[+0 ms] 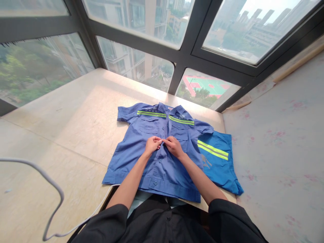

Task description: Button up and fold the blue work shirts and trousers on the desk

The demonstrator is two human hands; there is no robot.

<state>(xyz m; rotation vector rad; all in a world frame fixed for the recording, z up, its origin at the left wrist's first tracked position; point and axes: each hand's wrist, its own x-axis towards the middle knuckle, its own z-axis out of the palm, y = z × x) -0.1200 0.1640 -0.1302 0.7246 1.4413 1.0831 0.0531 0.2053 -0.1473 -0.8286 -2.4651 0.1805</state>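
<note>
A short-sleeved blue work shirt (131, 148) with yellow-green reflective strips lies face up, its collar toward the window. My left hand (153, 145) pinches the front placket near the middle of the shirt. Close beside it, my right hand (172, 146) also pinches the placket, and the fingertips of both hands nearly meet. The small part between the fingers is hidden. Below the hands the placket shows buttons, one of them at the hem (155, 183). Above the hands the collar and upper front stand apart.
A folded brighter blue garment (220, 165) with a reflective strip lies partly under the shirt at the right. A pale cable (54, 189) curls over the stone-like surface (76, 111) at left. Framed windows (141, 64) stand behind, and a flowered wall (275, 152) closes the right side.
</note>
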